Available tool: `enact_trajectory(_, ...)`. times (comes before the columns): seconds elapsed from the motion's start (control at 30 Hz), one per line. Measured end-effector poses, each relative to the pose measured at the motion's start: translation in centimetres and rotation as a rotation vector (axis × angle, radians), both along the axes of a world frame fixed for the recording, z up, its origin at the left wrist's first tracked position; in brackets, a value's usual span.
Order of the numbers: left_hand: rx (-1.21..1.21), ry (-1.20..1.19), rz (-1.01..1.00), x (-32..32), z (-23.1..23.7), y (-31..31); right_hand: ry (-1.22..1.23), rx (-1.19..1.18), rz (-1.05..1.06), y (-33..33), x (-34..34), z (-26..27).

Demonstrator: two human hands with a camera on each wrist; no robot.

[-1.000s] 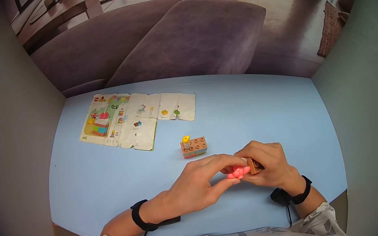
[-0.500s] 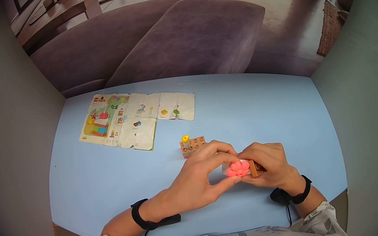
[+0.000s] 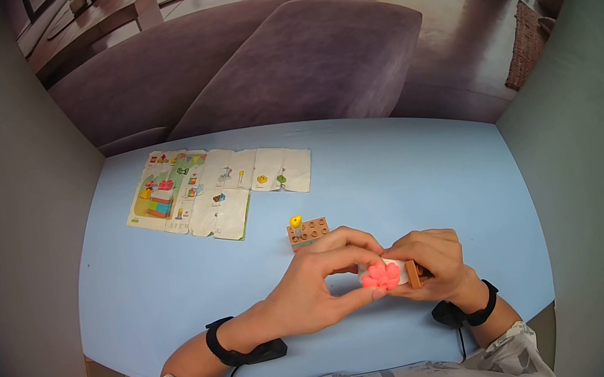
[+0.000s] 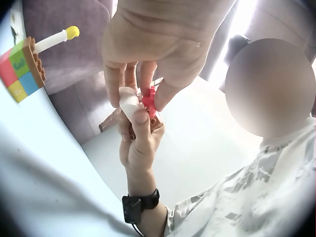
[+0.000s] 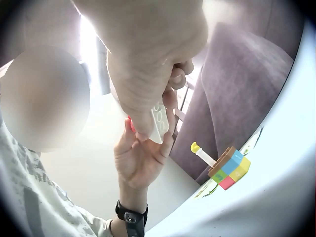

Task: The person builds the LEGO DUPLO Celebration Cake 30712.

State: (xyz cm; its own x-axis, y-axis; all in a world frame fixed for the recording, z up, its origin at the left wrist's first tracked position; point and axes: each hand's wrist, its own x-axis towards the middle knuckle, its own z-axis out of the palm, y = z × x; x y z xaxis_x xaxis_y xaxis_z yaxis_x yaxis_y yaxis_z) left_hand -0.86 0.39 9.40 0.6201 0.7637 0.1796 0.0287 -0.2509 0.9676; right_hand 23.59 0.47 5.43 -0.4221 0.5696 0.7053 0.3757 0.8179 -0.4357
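Observation:
Between thumb and fingertips, my left hand (image 3: 312, 280) pinches a pink flower piece (image 3: 381, 276), its petals facing up in the head view. My right hand (image 3: 436, 262) grips a white toy brick (image 5: 159, 123) and a brown brick (image 3: 413, 273). The flower lies against the white brick, as the left wrist view shows from the side, and both hands meet around these parts above the table. Fingers cover much of the white and brown bricks. Just beyond my left hand stands a block of coloured number bricks (image 4: 22, 71) with a brown studded top and a yellow-tipped candle (image 3: 296, 225).
A creased instruction sheet (image 3: 220, 189) lies unfolded at the back left of the light blue table (image 3: 409, 172). Grey side panels (image 3: 17, 215) flank the table. Each wrist wears a black strap with a camera and cable.
The pink flower has turned from edge-on to petals up. My left fingers have shifted around it, and both hands have moved slightly. The candle block stays put.

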Motion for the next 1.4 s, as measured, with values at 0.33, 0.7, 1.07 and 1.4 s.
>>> enact_trajectory(0.33, 0.218, 0.050, -0.038, -0.2, -0.2, 0.4, 0.002, -0.020, -0.009, 0.0, 0.1, 0.1)
enact_trajectory(0.7, 0.097, -0.005, -0.046, 0.0, -0.7, 0.2, 0.011, -0.055, 0.020, 0.1, 0.0, -0.1)
enact_trajectory(1.07, 0.103, -0.011, -0.033, 0.0, -0.4, 0.1, 0.051, 0.030, 0.024, -0.3, 0.2, 0.1)
enact_trajectory(1.4, 0.002, -0.011, -0.044, -0.1, 0.1, 0.2, 0.064, 0.031, 0.045, -0.4, 0.5, 0.9)
